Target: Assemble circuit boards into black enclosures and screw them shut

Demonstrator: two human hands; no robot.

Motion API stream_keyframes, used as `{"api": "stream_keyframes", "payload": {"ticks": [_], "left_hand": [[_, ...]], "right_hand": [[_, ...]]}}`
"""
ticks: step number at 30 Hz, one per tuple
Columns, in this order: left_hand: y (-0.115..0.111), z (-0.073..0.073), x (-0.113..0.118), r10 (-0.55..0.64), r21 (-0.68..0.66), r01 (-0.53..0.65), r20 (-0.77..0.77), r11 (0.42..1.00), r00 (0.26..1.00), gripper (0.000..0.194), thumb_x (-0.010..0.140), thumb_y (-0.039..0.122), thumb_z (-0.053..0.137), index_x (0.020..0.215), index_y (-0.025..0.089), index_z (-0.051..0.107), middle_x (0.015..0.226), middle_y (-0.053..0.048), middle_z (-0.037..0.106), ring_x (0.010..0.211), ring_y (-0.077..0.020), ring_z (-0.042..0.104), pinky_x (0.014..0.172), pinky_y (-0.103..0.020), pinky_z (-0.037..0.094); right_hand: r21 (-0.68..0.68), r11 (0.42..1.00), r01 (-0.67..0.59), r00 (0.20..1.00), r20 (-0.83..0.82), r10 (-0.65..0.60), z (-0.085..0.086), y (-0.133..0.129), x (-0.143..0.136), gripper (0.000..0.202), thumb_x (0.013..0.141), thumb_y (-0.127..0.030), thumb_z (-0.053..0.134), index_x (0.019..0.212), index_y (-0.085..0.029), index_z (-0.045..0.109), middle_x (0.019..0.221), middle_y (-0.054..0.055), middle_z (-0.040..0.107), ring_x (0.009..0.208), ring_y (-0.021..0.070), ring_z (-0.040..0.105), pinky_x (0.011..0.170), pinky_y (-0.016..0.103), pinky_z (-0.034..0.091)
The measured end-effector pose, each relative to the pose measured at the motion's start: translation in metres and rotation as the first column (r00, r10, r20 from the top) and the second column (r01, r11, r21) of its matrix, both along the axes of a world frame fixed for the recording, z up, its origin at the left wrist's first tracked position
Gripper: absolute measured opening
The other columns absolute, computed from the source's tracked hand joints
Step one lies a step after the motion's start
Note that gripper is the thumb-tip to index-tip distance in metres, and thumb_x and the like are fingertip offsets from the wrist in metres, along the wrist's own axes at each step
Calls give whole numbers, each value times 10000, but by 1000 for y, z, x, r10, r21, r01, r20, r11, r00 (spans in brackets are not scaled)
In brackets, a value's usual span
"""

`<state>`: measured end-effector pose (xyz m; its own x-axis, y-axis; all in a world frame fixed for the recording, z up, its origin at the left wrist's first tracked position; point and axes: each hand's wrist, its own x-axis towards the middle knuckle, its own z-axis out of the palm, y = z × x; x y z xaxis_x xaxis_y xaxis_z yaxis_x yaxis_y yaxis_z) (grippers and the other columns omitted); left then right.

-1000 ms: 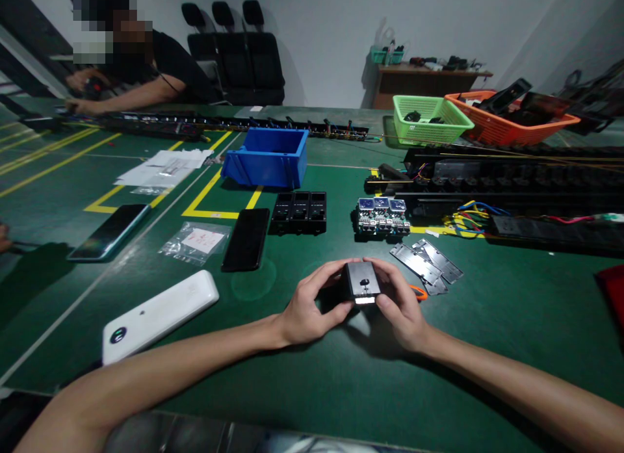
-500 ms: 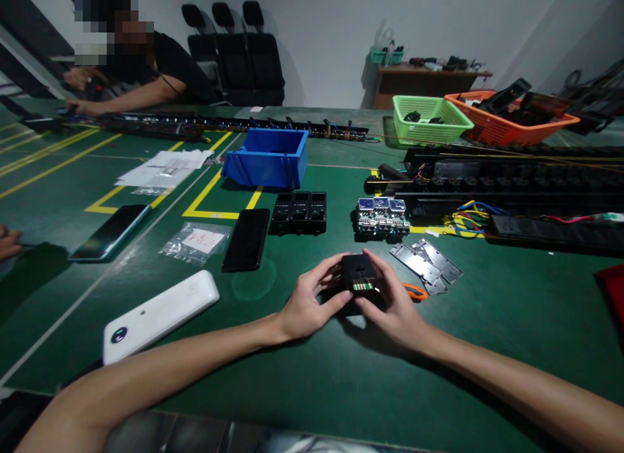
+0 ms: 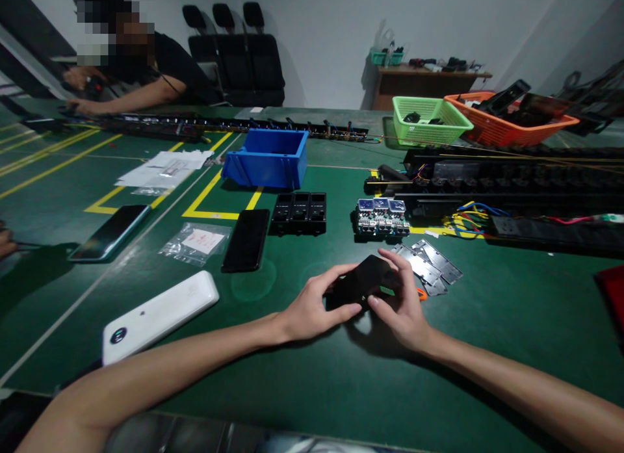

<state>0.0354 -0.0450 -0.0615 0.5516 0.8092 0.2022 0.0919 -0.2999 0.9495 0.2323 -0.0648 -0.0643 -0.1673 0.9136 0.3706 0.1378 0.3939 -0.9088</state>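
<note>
Between my two hands is a black plastic housing (image 3: 366,281), tilted, with a bit of green circuit board showing at its right end. My left hand (image 3: 316,303) grips its left side, thumb along the lower edge. On the right end, my right hand (image 3: 403,303) pinches it with thumb and fingers. Just beyond lie circuit boards with small displays (image 3: 381,217) in a row, and a black three-part housing (image 3: 298,212). Flat grey plates (image 3: 433,264) and a partly hidden orange-handled tool (image 3: 422,294) are beside my right hand.
A black phone (image 3: 246,240), a white device (image 3: 160,316), a plastic bag (image 3: 195,242) and another phone (image 3: 112,232) lie leftward. Behind stand a blue bin (image 3: 266,159), a green basket (image 3: 431,125) and an orange basket (image 3: 517,125). Long black rails with wires (image 3: 511,180) stretch right. A co-worker (image 3: 166,69) sits far left.
The black housing has been turned in my hands: its row of gold contacts faced me before, and now its long dark side shows. My right fingers have shifted slightly right.
</note>
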Motion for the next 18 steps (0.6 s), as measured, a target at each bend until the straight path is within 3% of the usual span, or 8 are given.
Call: {"api": "stream_keyframes", "payload": {"ticks": [6, 18], "left_hand": [[2, 6, -1, 148, 182, -141, -24, 973, 989, 503, 761, 281, 715, 1226, 196, 543, 1165, -88, 605, 1090, -245, 586, 972, -371, 467], [-3, 5, -3, 156, 107, -146, -89, 983, 984, 508, 810, 302, 685, 1275, 208, 504, 1187, -74, 638, 1065, -224, 627, 931, -330, 500]], "right_hand": [[56, 998, -11, 1000, 18, 10, -3, 3, 0, 519, 869, -290, 616, 1342, -275, 402, 1254, 90, 502, 1134, 243, 524, 959, 401, 479], [41, 999, -4, 999, 37, 2, -7, 6, 1, 518, 861, -249, 641, 1337, -280, 437, 1265, 71, 513, 1161, 219, 520, 982, 358, 470]]}}
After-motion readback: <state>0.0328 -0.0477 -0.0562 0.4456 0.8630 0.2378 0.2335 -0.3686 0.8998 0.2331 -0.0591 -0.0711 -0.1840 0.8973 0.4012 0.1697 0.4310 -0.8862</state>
